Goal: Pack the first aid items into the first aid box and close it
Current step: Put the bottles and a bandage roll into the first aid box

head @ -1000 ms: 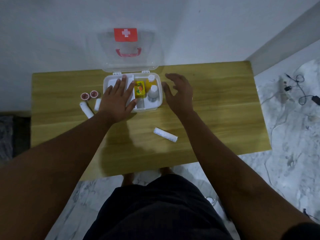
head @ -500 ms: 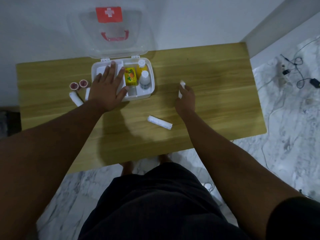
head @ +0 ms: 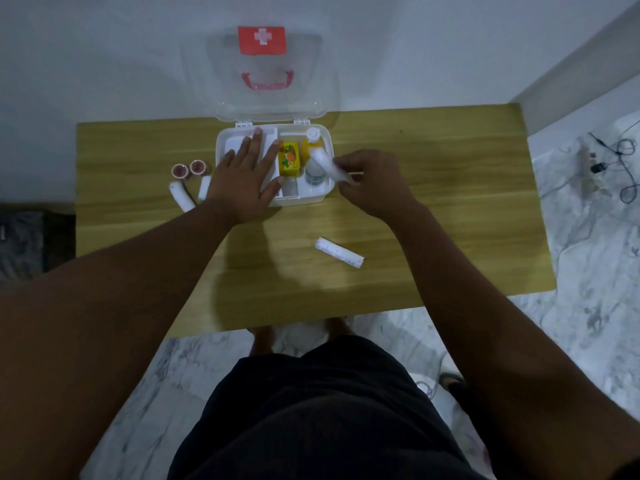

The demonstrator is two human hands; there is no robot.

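The white first aid box (head: pixel 303 199) stands open on the wooden table (head: pixel 433 209), its clear lid (head: pixel 273 98) with a red cross upright against the wall. Inside are a yellow packet (head: pixel 289 159), a yellow bottle (head: pixel 309 142) and a clear bottle (head: pixel 314 173). My left hand (head: pixel 242 181) lies flat, fingers spread, over the box's left compartment. My right hand (head: pixel 372 183) holds a white bandage roll (head: pixel 337 173) over the box's right rim. Another white roll (head: pixel 339 252) lies on the table nearer me.
Left of the box lie two red-cored tape rolls (head: pixel 188 169) and two white rolls (head: pixel 182 197). Cables and a charger (head: pixel 602 166) lie on the marble floor at the right. A dark object (head: pixel 27 237) sits at the left beyond the table edge.
My right hand has picked up a white roll from the table at the right and carried it left to the box's right edge. My left hand stays flat on the box.
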